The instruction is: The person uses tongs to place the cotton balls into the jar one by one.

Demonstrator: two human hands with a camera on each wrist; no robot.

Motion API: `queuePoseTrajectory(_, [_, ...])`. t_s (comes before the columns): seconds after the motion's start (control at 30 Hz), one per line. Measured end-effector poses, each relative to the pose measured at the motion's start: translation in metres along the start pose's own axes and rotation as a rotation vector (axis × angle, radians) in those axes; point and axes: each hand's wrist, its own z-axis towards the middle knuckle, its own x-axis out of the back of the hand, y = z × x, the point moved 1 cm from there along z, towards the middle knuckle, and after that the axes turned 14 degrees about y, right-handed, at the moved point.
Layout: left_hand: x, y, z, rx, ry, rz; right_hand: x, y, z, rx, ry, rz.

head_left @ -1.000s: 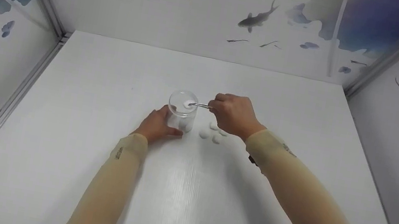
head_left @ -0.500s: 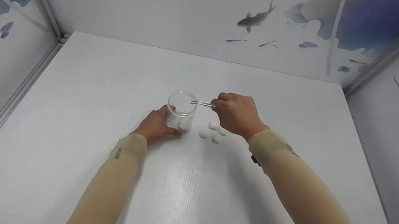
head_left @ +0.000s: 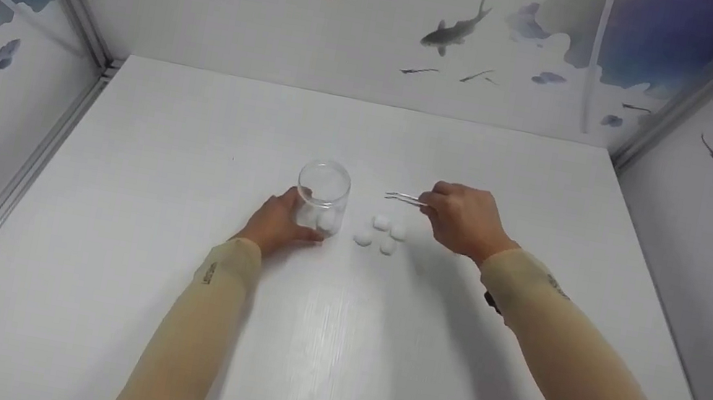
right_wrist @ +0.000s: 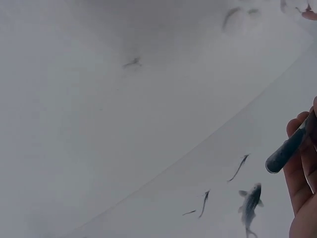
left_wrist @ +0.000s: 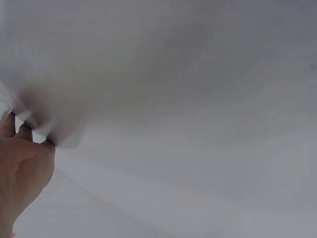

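Observation:
My left hand (head_left: 272, 222) grips the lower side of a clear jar (head_left: 321, 203) that stands upright, mouth up. White cotton balls (head_left: 326, 220) show through its wall. Silver tweezers (head_left: 406, 199) are pinched in my right hand (head_left: 463, 220), to the right of the jar and above the table. Their tips point left, slightly apart, with nothing between them. Several more cotton balls (head_left: 381, 223) lie between the jar and my right hand. In the right wrist view, the tweezers' rounded rear end (right_wrist: 283, 156) sticks out past my fingers.
The white table (head_left: 154, 142) spreads around the jar. Behind it rises a wall (head_left: 209, 35) printed with fish, and similar panels close in the left and right sides.
A cotton ball at the tweezers' tips has been let go into the jar. My right hand has drawn back rightward with the tweezers; the left hand stays on the jar.

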Motion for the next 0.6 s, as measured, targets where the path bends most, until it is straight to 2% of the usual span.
queuePoseTrajectory(0.27, [0.0, 0.0, -0.001, -0.009, 0.004, 0.003, -0.009, 0.013, -0.032, -0.032, -0.153, -0.024])
queuePoseTrajectory(0.4, [0.0, 0.001, -0.001, 0.004, 0.0, 0.0, -0.011, 0.013, -0.038, -0.034, -0.185, -0.037])
queuePoseTrajectory(0.6, [-0.001, -0.001, 0.001, -0.012, 0.001, -0.007, -0.013, 0.011, -0.042, -0.041, -0.205, -0.063])
